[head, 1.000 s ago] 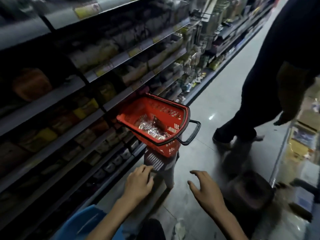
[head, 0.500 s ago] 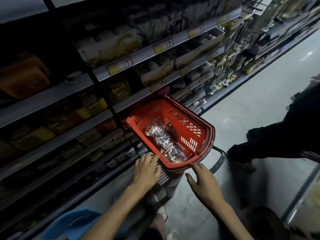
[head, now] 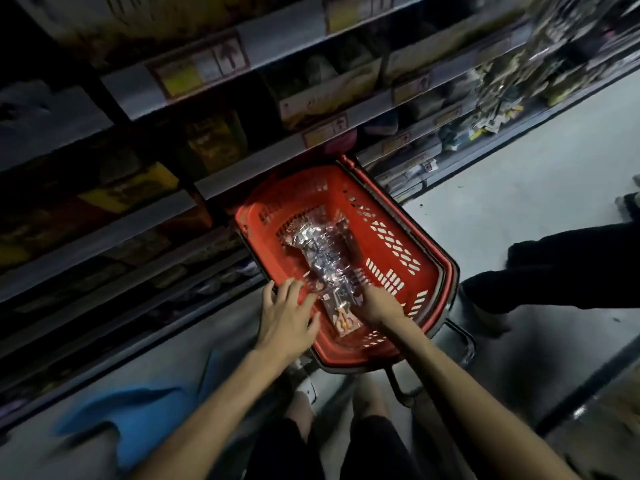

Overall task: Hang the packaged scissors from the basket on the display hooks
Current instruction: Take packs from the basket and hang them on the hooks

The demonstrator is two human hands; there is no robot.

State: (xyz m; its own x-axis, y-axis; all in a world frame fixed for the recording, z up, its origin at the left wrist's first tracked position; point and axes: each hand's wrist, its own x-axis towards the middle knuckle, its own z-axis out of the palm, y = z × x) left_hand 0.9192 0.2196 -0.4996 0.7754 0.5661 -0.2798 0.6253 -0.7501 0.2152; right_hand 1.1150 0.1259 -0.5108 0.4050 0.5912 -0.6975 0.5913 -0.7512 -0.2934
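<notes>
1. Your two bare forearms reach forward from the bottom of the view, above your knees, toward the red basket (head: 398,233).
2. Your left hand (head: 285,315) sits at the basket's near-left rim, fingers spread and loosely curled, tips at the edge of the shiny packets. It grips nothing that can be confirmed.
3. Your right hand (head: 379,304) is inside the basket at the near-right side of the packet pile, palm down, fingers reaching under or against the packaging. Whether it has closed on a packet cannot be told.
4. The packaged scissors (head: 325,268) lie in a loose heap along the basket floor, clear wrappers glinting; one packet with orange handles lies nearest you, between your hands.
5. The basket stands on the floor (head: 519,188), its dark handle (head: 464,344) folded down on the near-right side, its far corner just beside the lowest shelf edge.
6. Beyond the basket, shelves (head: 277,39) carry boxed goods and yellow price tags, blurred.
7. To the right of the basket, another person's dark-trousered leg (head: 561,268) stands on the floor.
</notes>
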